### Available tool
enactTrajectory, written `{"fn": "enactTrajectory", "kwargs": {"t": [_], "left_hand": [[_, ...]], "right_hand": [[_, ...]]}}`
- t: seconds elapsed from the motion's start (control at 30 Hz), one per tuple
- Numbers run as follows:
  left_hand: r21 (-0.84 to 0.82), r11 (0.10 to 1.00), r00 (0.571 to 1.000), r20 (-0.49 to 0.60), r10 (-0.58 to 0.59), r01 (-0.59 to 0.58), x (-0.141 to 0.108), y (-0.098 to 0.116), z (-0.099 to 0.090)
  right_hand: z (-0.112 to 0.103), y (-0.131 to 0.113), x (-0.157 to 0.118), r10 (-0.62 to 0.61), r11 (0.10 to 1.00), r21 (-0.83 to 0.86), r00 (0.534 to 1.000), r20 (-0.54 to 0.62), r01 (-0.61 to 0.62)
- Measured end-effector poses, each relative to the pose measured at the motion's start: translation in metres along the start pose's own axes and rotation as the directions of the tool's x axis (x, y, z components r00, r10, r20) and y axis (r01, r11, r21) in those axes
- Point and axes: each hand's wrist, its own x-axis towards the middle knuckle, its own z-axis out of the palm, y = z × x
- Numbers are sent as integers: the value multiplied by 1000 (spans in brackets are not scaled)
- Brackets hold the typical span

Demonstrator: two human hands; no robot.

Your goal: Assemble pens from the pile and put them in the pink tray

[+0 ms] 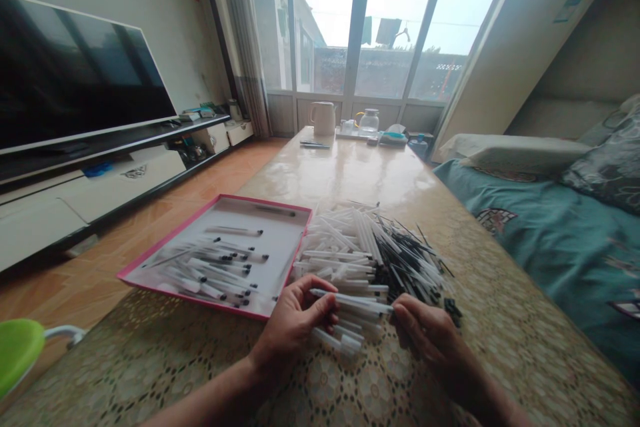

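Note:
My left hand (303, 310) is closed, thumb and fingers pinching a translucent white pen (357, 301) near its pointed end. The fingers of my right hand (425, 327) are closed at the other end of that same pen, hiding the end itself. Behind and below it lies a heap of white pen barrels (345, 233). Thin dark ink refills (407, 250) are piled to the right of the barrels. Small black pen parts (453, 310) sit near my right hand. To the left, a shallow pink-rimmed box (195, 293) holds several pens (220, 267) with black ends.
The long table has a patterned cover (200, 353). At its far end stand a kettle (324, 118), a glass jar (369, 120) and a tissue pack (394, 136). A green stool (20, 353) is at the left, and a teal-covered couch (540, 240) runs along the right.

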Motion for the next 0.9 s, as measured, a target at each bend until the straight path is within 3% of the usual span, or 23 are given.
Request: {"fn": "enactTrajectory", "kwargs": {"t": [0.17,0.33,0.9], "left_hand": [[2,1000,1000,-11,-2,2,1,-2,-2],[-2,1000,1000,-12,-5,5,2,-2,-2],[21,1000,1000,-17,-13,13,3,0,-2]], "right_hand": [[-1,1,0,-6,999,-32,1000,18,6],[1,3,0,12,999,-47,999,-47,-14],[-1,5,0,-6,996,-91,1000,4,6]]}}
